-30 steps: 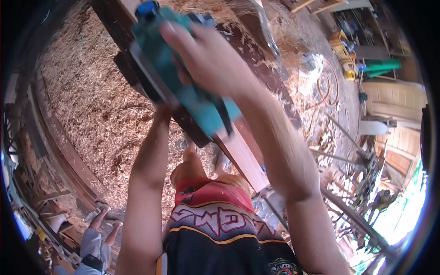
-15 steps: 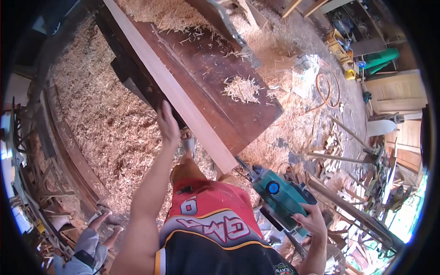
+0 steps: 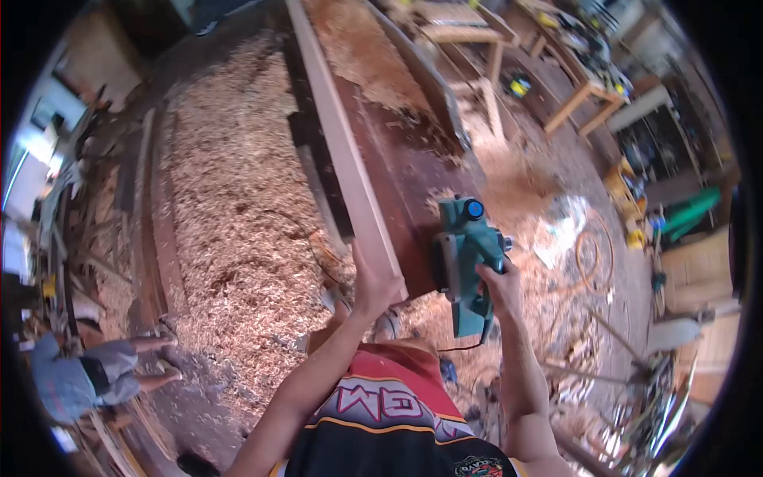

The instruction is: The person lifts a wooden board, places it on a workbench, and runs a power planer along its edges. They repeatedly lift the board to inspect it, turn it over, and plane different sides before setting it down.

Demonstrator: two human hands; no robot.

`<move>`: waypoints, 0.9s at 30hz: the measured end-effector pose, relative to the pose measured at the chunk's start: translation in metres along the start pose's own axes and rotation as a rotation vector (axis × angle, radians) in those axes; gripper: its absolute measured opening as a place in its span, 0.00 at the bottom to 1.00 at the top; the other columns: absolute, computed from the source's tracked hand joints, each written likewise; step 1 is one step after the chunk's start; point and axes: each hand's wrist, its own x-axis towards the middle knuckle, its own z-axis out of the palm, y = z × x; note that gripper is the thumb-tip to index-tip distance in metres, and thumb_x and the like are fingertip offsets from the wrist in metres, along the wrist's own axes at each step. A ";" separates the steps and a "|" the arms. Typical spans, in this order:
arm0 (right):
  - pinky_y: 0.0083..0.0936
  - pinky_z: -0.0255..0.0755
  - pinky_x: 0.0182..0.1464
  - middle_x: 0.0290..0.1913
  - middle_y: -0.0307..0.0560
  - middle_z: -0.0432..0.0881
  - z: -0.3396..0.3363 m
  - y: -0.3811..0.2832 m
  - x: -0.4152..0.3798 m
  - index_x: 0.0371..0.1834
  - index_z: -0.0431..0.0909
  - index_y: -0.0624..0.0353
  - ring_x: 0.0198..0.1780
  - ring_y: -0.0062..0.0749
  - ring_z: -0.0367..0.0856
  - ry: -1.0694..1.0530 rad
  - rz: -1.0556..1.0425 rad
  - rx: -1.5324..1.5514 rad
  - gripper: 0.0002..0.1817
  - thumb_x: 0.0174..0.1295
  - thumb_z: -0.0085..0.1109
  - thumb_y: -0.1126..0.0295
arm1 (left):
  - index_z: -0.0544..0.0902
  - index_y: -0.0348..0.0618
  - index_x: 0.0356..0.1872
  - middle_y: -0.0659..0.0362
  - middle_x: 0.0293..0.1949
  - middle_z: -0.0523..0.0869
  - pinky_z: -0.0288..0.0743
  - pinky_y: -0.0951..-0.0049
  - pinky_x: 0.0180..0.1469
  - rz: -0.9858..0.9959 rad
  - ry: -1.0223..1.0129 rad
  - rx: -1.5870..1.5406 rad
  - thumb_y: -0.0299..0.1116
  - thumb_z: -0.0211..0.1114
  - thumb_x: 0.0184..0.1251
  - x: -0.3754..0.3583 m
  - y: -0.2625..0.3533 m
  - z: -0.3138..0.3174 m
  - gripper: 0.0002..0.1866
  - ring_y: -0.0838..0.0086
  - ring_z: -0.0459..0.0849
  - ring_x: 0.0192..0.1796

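Note:
A long, pale wooden board point(image 3: 342, 151) stretches away from me along the left side of a dark workbench point(image 3: 397, 183). Near the board's close end, my left hand point(image 3: 375, 286) grips it, with the thumb side along its left edge. My right hand point(image 3: 501, 288) is wrapped around the rear handle of a green electric planer point(image 3: 470, 266) with a blue front knob. The planer is raised at the right of the bench's near end, apart from the board, and its underside faces left.
Wood shavings point(image 3: 230, 207) cover the floor on the left. A person point(image 3: 95, 374) sits at lower left near long planks point(image 3: 151, 222). At upper right stand wooden tables point(image 3: 584, 75) with tools. A coiled orange hose point(image 3: 592, 258) lies on the floor at right.
The planer has risen in my right hand from low right to beside the bench and turned. My left hand has moved down to the board's near end. The view has shifted.

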 end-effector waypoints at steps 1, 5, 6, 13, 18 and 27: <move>0.21 0.68 0.21 0.23 0.38 0.79 0.008 0.005 0.019 0.37 0.82 0.63 0.18 0.21 0.76 0.003 -0.010 0.010 0.09 0.60 0.68 0.69 | 0.37 0.31 0.78 0.38 0.71 0.64 0.67 0.62 0.71 0.010 0.014 -0.074 0.28 0.74 0.53 -0.005 -0.006 -0.011 0.60 0.54 0.70 0.71; 0.24 0.67 0.21 0.27 0.40 0.81 0.046 -0.009 0.077 0.40 0.83 0.63 0.17 0.24 0.75 -0.021 -0.095 0.035 0.12 0.60 0.68 0.66 | 0.55 0.30 0.73 0.44 0.62 0.77 0.77 0.65 0.62 -0.120 0.143 -0.155 0.32 0.76 0.55 -0.014 -0.042 -0.039 0.49 0.60 0.81 0.61; 0.25 0.70 0.23 0.28 0.41 0.81 0.045 -0.003 0.080 0.41 0.83 0.64 0.19 0.25 0.77 -0.006 -0.093 0.039 0.13 0.60 0.69 0.66 | 0.60 0.29 0.71 0.46 0.60 0.79 0.77 0.65 0.61 -0.217 0.169 -0.126 0.34 0.77 0.56 -0.014 -0.049 -0.042 0.46 0.61 0.82 0.59; 0.45 0.62 0.71 0.66 0.64 0.72 0.064 -0.015 0.021 0.70 0.67 0.66 0.69 0.57 0.69 0.229 -0.913 -0.552 0.42 0.54 0.75 0.61 | 0.71 0.30 0.64 0.50 0.53 0.85 0.80 0.67 0.57 -0.279 0.065 -0.497 0.33 0.75 0.60 -0.025 -0.013 -0.081 0.33 0.67 0.85 0.54; 0.46 0.64 0.74 0.73 0.65 0.65 0.114 -0.082 -0.083 0.73 0.65 0.61 0.74 0.61 0.65 -0.435 -1.193 -0.532 0.50 0.43 0.81 0.69 | 0.69 0.34 0.69 0.51 0.58 0.82 0.82 0.65 0.58 -0.250 -0.112 -0.914 0.40 0.64 0.72 -0.036 0.102 -0.111 0.30 0.64 0.84 0.59; 0.40 0.75 0.66 0.61 0.57 0.82 0.140 -0.253 -0.100 0.53 0.79 0.61 0.68 0.51 0.77 -0.016 -1.577 -0.431 0.35 0.33 0.78 0.79 | 0.60 0.55 0.77 0.60 0.69 0.74 0.74 0.56 0.63 0.143 -0.297 -1.013 0.81 0.38 0.66 -0.023 0.266 -0.151 0.49 0.66 0.78 0.66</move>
